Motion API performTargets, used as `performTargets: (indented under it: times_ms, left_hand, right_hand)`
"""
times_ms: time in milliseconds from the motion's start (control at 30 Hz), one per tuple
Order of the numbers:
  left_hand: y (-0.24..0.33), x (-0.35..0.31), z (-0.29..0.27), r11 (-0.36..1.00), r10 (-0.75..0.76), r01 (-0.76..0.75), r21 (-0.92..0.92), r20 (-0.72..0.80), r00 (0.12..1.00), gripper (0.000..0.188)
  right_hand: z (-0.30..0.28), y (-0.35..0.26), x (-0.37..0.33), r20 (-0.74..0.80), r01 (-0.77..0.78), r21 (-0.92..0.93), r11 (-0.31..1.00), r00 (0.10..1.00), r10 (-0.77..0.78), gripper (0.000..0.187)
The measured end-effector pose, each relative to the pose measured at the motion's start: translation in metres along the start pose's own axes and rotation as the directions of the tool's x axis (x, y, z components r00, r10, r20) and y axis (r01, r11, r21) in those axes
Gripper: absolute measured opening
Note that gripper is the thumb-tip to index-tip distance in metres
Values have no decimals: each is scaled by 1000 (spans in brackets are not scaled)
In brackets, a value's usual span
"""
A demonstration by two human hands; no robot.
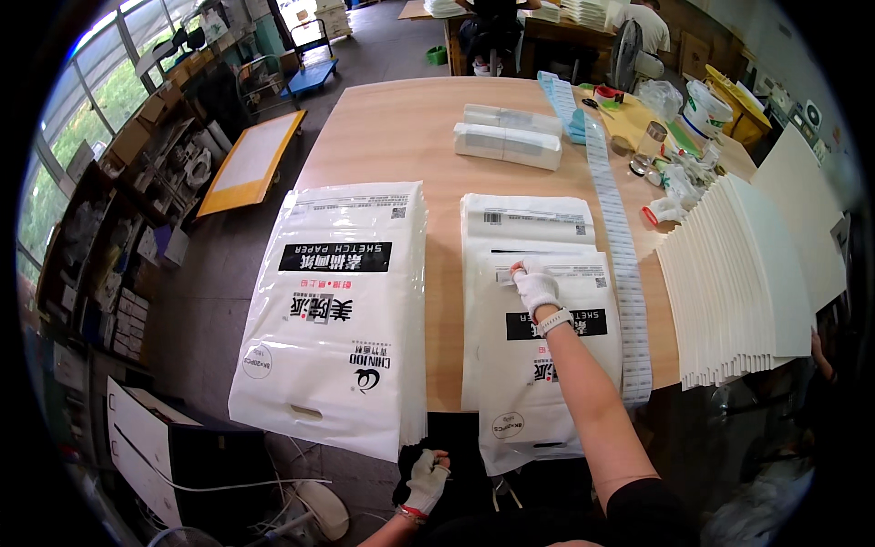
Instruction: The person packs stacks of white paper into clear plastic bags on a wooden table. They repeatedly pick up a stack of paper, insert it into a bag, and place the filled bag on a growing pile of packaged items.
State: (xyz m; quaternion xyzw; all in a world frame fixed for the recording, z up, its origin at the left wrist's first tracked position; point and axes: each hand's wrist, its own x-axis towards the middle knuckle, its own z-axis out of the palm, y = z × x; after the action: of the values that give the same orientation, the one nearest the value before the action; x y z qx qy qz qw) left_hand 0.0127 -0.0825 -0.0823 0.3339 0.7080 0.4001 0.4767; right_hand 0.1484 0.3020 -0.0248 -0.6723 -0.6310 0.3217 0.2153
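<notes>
My right hand (538, 290), in a white fingerless glove, rests on the upper part of a white printed plastic bag (565, 392). Its fingers are drawn together against the bag, and whatever they may pinch is too small to make out. That bag lies on a pile of similar bags (529, 219), offset toward me. Low at the table's front edge, my left hand (427, 480), gloved the same way, hangs with curled fingers and nothing visible in them. It is close to the lower corner of a larger pile of printed bags (328, 310) on the left.
A long strip of labels (622, 273) runs down the table beside the right pile. Two wrapped white bundles (507, 146) lie farther back. Folded white sheets (729, 273) are stacked at right, below a jar (649, 146), a bucket (704, 108) and scissors (591, 104). People sit beyond the table.
</notes>
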Motion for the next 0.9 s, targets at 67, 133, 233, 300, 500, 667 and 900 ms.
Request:
performTargets:
  times_ms: [67, 133, 233, 300, 500, 667, 900]
  left_hand:
    - [-6, 2, 0, 998, -42, 42, -51, -12, 999, 17]
    - [-3, 4, 5, 992, -71, 75, -103, 34, 997, 17]
    - [6, 9, 14, 980, -105, 119, -162, 93, 990, 18]
    - [4, 11, 16, 974, -110, 130, -188, 115, 987, 18]
    - [0, 14, 14, 972, -119, 147, -186, 153, 981, 23]
    - [-10, 17, 15, 979, -84, 112, -173, 159, 984, 18]
    - [-1, 18, 32, 999, 44, -42, -27, 84, 995, 32]
  right_hand:
    - [2, 0, 5, 2, -8, -30, 1000, 1000, 8, 18]
    - [2, 0, 8, 11, -23, -57, 998, 1000, 24, 19]
    - [7, 3, 11, -48, -3, -99, 995, 999, -2, 19]
    - [7, -3, 9, -28, -10, -99, 995, 1000, 7, 19]
    - [7, -3, 10, -10, -8, -116, 993, 1000, 7, 19]
    - [11, 4, 15, -10, 7, -102, 995, 1000, -8, 19]
    - [8, -3, 5, -18, 98, -156, 983, 995, -102, 18]
